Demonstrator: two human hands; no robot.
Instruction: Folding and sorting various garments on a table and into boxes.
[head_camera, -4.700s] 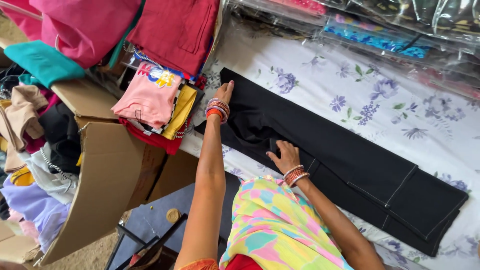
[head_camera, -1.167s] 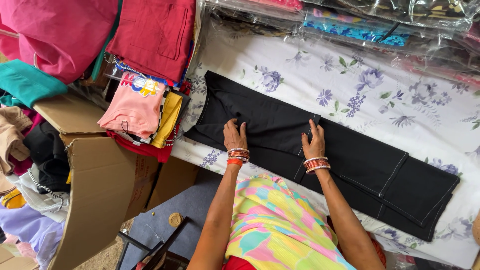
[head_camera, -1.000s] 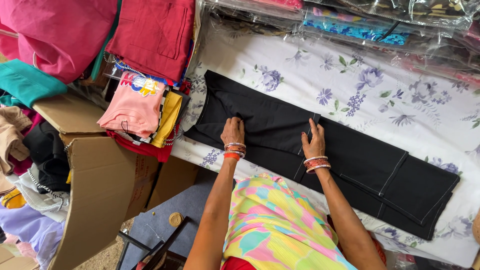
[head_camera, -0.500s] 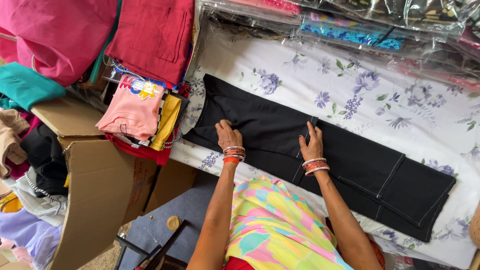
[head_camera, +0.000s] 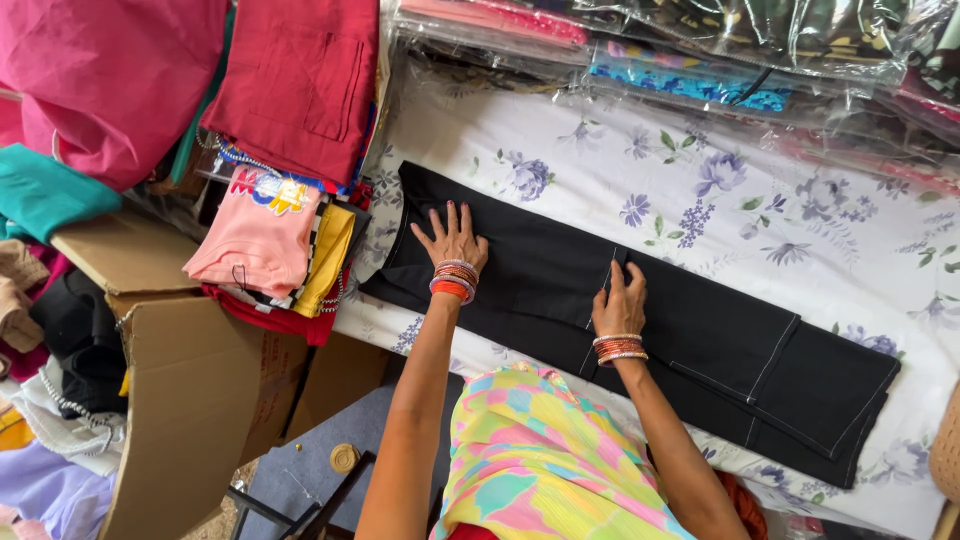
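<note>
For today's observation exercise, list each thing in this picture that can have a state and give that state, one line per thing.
Black garment: laid flat on the sheet, folded lengthwise.
Left hand: open, palm pressed on the garment.
Right hand: flat on the garment at a stitched seam.
Floral sheet: spread out under the garment.
Cardboard box: open, flaps out.
Pink shirt: folded, on top of a stack.

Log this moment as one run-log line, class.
left hand: flat on black trousers | right hand: flat on seam | surface: floral sheet
</note>
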